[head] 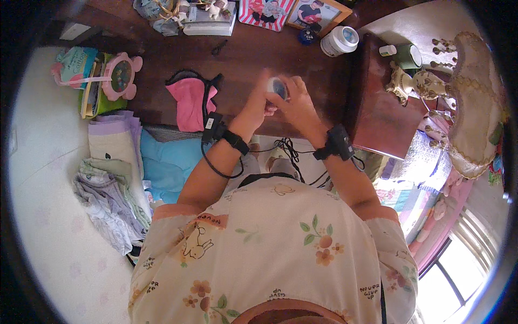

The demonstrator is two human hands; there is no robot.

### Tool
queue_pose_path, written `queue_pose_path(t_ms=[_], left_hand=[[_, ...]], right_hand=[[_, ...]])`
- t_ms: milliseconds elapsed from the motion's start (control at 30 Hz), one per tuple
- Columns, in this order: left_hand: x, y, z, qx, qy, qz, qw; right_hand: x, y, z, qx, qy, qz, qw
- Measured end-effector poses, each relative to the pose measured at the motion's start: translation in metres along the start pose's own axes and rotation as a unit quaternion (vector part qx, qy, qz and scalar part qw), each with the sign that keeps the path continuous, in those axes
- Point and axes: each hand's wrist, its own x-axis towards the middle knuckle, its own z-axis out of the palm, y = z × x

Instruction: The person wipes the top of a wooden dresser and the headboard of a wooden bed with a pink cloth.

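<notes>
Both hands meet over the dark wooden tabletop (238,52), around a small white container (279,88) with a dark bluish top. My left hand (260,98) wraps its left side, and the hand looks slightly blurred. From the other side my right hand (298,97) grips it, with the fingers curled along its edge. Most of the container's body is hidden by the fingers, so I cannot tell its exact kind. To the left of my hands lies a pink cloth pouch (189,106) with black trim.
A white lidded tub (340,41), a small dark blue jar (307,36) and framed photos (315,16) stand at the back. A pink eared frame (121,76) is at left. At right, a fringed lamp (471,105) leans in beside a red-brown cabinet (388,117). Cables (288,148) hang below.
</notes>
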Motion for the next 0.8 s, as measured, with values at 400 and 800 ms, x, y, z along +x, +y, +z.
queue_pose_path(t_ms=[400,800], left_hand=[[0.006,0.003,-0.012,-0.097,-0.087,-0.052,0.99],[0.004,0.011,0.005,-0.161,-0.048,-0.171,0.971]], right_hand=[[0.009,0.0,-0.01,-0.125,0.04,-0.139,0.982],[0.015,0.004,-0.012,-0.14,0.065,-0.196,0.968]])
